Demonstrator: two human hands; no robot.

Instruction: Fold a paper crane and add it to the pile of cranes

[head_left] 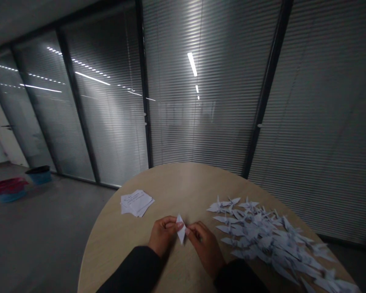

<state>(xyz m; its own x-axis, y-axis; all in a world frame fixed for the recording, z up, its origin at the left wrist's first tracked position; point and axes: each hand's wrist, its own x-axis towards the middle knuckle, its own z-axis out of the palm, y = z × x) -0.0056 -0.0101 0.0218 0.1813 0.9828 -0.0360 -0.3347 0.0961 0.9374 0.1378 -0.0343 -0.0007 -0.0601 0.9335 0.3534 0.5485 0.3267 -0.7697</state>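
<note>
Between my two hands is a small folded piece of white paper (181, 235), a narrow diamond with one point upward and one toward me. My left hand (163, 235) pinches its left side, the thumb lying across the paper's face. On the other side, the thumb and index finger of my right hand (205, 244) are closed at the right edge. Off to the right lies a large group of folded white paper cranes (262, 236). A loose stack of square paper sheets (137, 202), the top one with printed lines, sits at the left.
The round wooden table (183, 179) has its curved far edge near a glass partition (198, 122) with blinds. On the floor at far left stand a blue bin with a red liner (10, 189) and another with a black liner (39, 175).
</note>
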